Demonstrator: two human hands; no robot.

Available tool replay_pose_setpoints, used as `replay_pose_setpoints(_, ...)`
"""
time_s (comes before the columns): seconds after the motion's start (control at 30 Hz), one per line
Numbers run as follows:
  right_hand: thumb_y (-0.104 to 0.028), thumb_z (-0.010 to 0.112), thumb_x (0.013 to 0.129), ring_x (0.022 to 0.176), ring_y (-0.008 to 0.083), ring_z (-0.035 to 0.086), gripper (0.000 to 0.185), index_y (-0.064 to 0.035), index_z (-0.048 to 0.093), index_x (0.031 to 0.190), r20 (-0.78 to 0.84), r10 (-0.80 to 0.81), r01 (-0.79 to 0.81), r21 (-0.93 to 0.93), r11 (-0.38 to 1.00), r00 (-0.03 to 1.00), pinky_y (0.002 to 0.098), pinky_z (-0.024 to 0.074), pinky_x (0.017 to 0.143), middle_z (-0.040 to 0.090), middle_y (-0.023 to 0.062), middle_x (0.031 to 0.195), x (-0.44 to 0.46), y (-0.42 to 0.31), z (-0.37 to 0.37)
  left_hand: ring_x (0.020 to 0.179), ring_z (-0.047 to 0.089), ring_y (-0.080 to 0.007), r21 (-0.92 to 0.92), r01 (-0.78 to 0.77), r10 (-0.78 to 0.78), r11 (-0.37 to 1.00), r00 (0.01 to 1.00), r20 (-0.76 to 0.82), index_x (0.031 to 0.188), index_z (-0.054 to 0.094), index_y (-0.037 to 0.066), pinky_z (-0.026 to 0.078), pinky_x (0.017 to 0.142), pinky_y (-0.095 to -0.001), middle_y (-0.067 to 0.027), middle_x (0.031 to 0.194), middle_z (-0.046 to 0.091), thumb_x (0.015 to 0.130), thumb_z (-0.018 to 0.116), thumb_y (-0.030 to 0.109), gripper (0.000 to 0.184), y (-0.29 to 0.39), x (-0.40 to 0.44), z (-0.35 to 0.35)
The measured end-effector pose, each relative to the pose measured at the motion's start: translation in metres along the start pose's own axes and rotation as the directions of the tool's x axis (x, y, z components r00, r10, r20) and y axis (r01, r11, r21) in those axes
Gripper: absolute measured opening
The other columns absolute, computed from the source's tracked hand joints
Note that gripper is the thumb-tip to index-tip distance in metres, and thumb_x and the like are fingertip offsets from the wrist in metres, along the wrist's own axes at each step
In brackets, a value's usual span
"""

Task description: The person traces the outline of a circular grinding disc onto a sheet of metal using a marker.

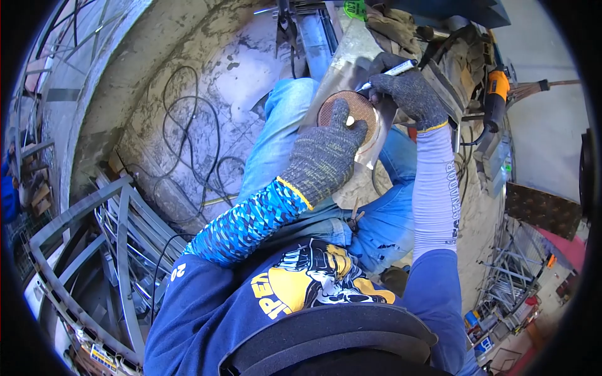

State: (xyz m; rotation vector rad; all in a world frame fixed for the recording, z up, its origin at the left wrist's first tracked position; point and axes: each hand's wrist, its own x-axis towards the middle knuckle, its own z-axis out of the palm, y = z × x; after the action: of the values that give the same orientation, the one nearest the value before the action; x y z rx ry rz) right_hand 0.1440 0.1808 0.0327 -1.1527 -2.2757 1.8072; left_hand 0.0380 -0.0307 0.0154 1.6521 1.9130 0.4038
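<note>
My left hand [326, 153], in a dark knit glove, presses a brown cutting disc [327, 108] flat against a metal sheet [351, 56]. Its thumb and a finger lie across the disc's face, on either side of a small pale spot at the centre. In my gloved right hand [411, 91] is a white marker pen [401, 67], slanted with its tip down near the disc's upper right edge. Whether the tip touches the sheet I cannot tell. The sheet rests over my legs, between my knees.
An orange and black angle grinder [497, 94] lies at the right. Black cable [216, 135] loops over the floor at left. Metal frames [125, 250] stack at lower left. Clamp-like pliers [286, 31] hang at the top. Cloths [395, 28] lie beyond the sheet.
</note>
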Motion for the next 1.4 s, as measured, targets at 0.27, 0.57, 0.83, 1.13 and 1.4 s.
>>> replay_pose_setpoints(0.27, -0.014, 0.068, 0.098, 0.096, 0.0253, 0.074, 0.026, -0.0052, 0.07, 0.122, -0.334, -0.419, 0.387, -0.161, 0.908, 0.844, 0.0362, 0.0587, 0.086, 0.075, 0.0105, 0.113, -0.027, 0.043, 0.018, 0.099, 0.076, -0.0429, -0.02, -0.01, 0.009, 1.0, 0.998, -0.067, 0.146, 0.063, 0.027, 0.064, 0.079, -0.0508, -0.0242, 0.162, 0.042, 0.088, 0.067, 0.012, 0.06, -0.003, -0.01, 0.008)
replay_pose_setpoints(0.57, -0.007, 0.062, 0.096, 0.116, 0.0377, 0.069, 0.027, -0.0097, 0.07, 0.122, -0.327, -0.651, 0.461, -0.496, 0.735, 0.685, 0.0471, 0.0537, 0.101, 0.073, 0.0163, 0.12, -0.03, 0.055, 0.031, 0.093, 0.076, -0.0387, -0.036, -0.032, 0.032, 0.999, 0.999, -0.022, 0.138, 0.068, 0.024, 0.062, 0.069, -0.0504, -0.0196, 0.159, 0.048, 0.09, 0.07, 0.014, 0.049, -0.004, -0.049, 0.01)
replay_pose_setpoints(0.83, -0.005, 0.06, 0.091, 0.117, 0.0402, 0.068, 0.037, -0.0104, 0.07, 0.126, -0.311, -0.634, 0.471, -0.46, 0.753, 0.708, 0.0489, 0.0531, 0.103, 0.074, 0.0173, 0.122, -0.029, 0.064, 0.024, 0.115, 0.069, -0.0335, -0.349, -0.046, -0.157, 0.936, 0.832, -0.532, 0.136, 0.067, 0.001, 0.056, 0.1, -0.042, -0.0193, 0.124, 0.069, 0.091, 0.083, 0.015, 0.049, -0.066, -0.06, 0.003)
replay_pose_setpoints(1.13, -0.007, 0.056, 0.093, 0.116, 0.0303, 0.071, 0.04, -0.0038, 0.066, 0.132, -0.274, -0.611, 0.458, -0.456, 0.763, 0.743, 0.041, 0.0538, 0.103, 0.072, 0.0151, 0.127, -0.035, 0.06, 0.022, 0.1, 0.072, -0.0257, -0.57, 0.129, -0.34, 0.811, 0.898, -0.28, 0.151, 0.052, -0.002, 0.059, 0.09, -0.0395, -0.0172, 0.111, 0.074, 0.094, 0.081, 0.025, 0.069, -0.056, -0.042, -0.012)
replay_pose_setpoints(1.4, -0.006, 0.06, 0.096, 0.112, 0.0382, 0.071, 0.027, -0.009, 0.071, 0.121, -0.36, -0.546, 0.432, -0.352, 0.83, 0.756, 0.0456, 0.0557, 0.098, 0.076, 0.0162, 0.117, -0.038, 0.06, 0.028, 0.082, 0.071, -0.0192, -0.887, 0.235, -0.38, 0.397, 0.922, 0.074, 0.134, 0.068, -0.003, 0.058, 0.068, -0.0344, -0.0131, 0.093, 0.074, 0.092, 0.064, 0.021, 0.049, -0.048, -0.028, 0.002)
